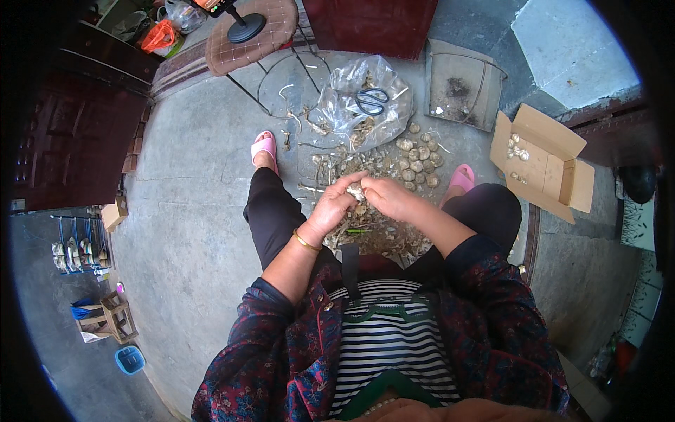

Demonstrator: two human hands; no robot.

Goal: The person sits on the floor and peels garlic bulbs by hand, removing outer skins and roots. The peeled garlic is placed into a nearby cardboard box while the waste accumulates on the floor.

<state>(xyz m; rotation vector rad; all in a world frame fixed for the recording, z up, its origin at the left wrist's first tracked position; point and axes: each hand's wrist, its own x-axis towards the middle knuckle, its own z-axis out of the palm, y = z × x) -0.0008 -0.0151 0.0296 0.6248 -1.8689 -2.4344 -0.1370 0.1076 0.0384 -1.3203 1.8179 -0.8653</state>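
A garlic bulb (356,192) is held between both hands, above the floor and between my knees. My left hand (333,203) grips it from the left, the fingers curled around it. From the right, my right hand (387,198) pinches the same bulb, its fingertips against the skin. Below the hands lies a spread of dry garlic peel (343,163) and soil. Whole garlic bulbs (419,158) sit grouped on the concrete just beyond my right hand. A green object (357,230) rests among the scraps nearest me.
A clear plastic bag (337,95) holds dry stalks, with black-handled scissors (372,101) on it. To its right are a metal dustpan (459,105) and an open cardboard box (546,182) with several bulbs. A cushioned stool (221,47) bears a phone stand (247,29).
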